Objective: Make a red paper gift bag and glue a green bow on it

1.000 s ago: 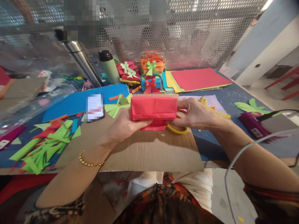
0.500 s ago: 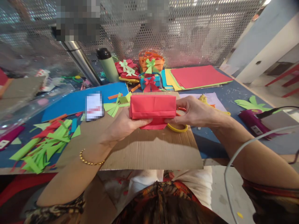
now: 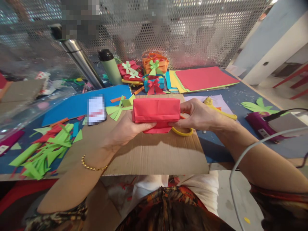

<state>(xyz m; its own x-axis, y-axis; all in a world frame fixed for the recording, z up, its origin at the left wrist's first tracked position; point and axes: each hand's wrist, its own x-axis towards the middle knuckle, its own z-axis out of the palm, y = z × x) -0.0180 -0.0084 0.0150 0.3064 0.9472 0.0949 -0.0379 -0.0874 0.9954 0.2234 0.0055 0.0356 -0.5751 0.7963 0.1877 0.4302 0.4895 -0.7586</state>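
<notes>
Basically no movement vs a second ago, slight view drift only. Left hand (image 3: 126, 128) and right hand (image 3: 200, 116) grip opposite ends of red folded-paper box (image 3: 156, 109); long axis left-right, neither hand nearer. Box is above brown corrugated cardboard sheet (image 3: 156, 157) on blue counter (image 3: 218, 149).

A blue table (image 3: 215, 149) carries cardboard (image 3: 154, 157), paper scraps (image 3: 59, 141) (mostly green) and lilac paper (image 3: 225, 104).
</notes>
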